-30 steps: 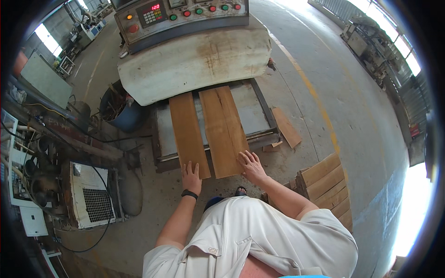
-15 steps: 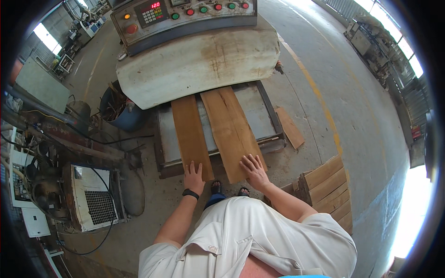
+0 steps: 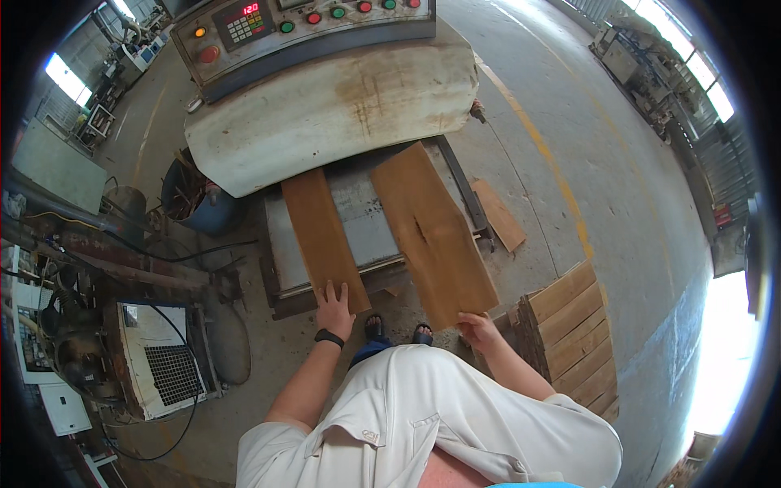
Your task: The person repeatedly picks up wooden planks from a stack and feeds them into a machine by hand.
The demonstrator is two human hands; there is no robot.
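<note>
A narrow brown wooden plank [image 3: 324,228] lies along the metal machine bed [image 3: 358,210], its far end at the edge of the pale hood. My left hand [image 3: 334,312] rests on its near end with fingers spread. Right of it, a wider wooden board [image 3: 435,240] with a dark knot lies slanted across the bed. Its far end shows in front of the hood, and its near end juts out toward me. My right hand [image 3: 478,330] grips the near right corner of this board, thumb below hidden from sight.
Above the bed is the machine's pale stained hood [image 3: 333,110], topped by a control panel [image 3: 309,32] with coloured buttons. A blue bin [image 3: 203,203] of wood scraps stands left. At right are a stack of boards [image 3: 573,333] and a loose wood piece [image 3: 499,215] on the floor.
The wider board has swung right and come out from the hood's edge. My right hand has gone from lying flat on it to gripping its corner. My left hand stays on the plank.
</note>
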